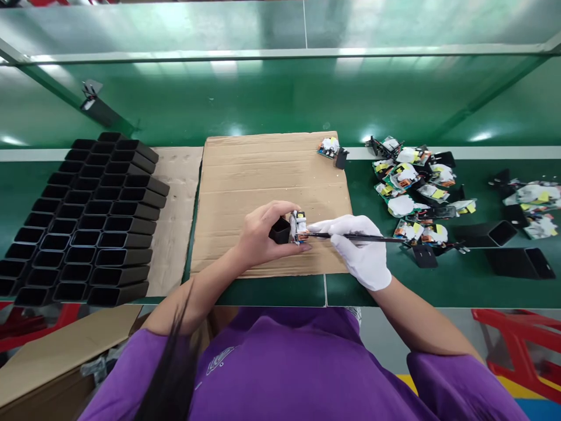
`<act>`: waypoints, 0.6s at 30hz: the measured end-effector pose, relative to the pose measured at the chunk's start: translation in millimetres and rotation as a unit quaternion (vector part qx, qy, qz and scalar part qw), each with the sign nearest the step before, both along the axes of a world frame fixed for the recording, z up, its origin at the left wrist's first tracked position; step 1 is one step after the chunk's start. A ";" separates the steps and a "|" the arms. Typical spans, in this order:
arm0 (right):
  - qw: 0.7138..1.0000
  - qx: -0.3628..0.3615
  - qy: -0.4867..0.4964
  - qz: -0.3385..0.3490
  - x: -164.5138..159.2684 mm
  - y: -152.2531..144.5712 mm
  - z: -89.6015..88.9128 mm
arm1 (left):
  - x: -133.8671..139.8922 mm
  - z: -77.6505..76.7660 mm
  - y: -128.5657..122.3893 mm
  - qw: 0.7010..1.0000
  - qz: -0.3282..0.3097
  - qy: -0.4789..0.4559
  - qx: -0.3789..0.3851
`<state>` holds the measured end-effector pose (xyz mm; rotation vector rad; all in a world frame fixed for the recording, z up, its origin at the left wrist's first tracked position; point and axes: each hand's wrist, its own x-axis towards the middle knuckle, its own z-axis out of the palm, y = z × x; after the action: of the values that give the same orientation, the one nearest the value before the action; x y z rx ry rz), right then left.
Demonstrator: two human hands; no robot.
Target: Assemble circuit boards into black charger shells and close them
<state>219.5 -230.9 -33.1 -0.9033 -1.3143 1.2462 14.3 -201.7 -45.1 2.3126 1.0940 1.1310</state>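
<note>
My bare left hand (267,234) is wrapped round a small black plastic case (280,230), its thumb and fingers also reaching beside a circuit board (300,227) with white and yellow parts. The board stands at the case's right end; how far it sits inside is hidden. My right hand (362,248), in a white glove, is closed on a long thin black rod-like piece (377,238), perhaps a tool or a cable. Its gloved fingertips point left and meet the board's right side. Both hands are above a cardboard sheet (263,169).
Rows of black cases (100,225) are stacked at left. Circuit boards (403,175) with black end pieces lie piled at right, near two loose black cases (519,263). Another board (328,147) rests on the cardboard's far corner. One case (103,111) leans at back left.
</note>
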 end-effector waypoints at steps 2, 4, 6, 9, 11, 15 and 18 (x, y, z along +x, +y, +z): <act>1.000 -0.010 0.006 -0.015 -1.0 -0.5 -2.1 | 0.2 1.0 -0.7 1.000 -0.006 -0.008 0.009; 0.999 -0.016 0.017 -0.032 -1.9 -0.7 -4.1 | 0.0 1.8 -1.6 1.000 -0.005 -0.007 0.001; 0.998 -0.020 0.038 -0.035 -2.3 -0.6 -5.5 | -0.6 2.3 -2.4 1.000 0.001 0.000 -0.017; 0.998 -0.024 0.055 -0.013 -1.6 -0.8 -5.5 | -1.4 2.4 -2.7 0.999 0.006 -0.002 -0.031; 0.999 -0.022 0.041 -0.004 -0.4 -1.2 -4.0 | -1.6 2.3 -2.5 0.999 0.008 -0.003 -0.032; 1.000 -0.010 0.025 0.003 1.8 -1.4 -0.9 | -1.0 2.5 -1.4 1.000 0.007 -0.008 -0.018; 0.999 0.016 0.039 0.011 2.1 0.2 -1.9 | 0.2 3.1 -0.8 0.999 -0.010 -0.028 0.013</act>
<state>221.6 -230.7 -35.0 -0.8125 -1.2824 1.2615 14.6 -202.5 -42.0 2.2914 1.0404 1.2010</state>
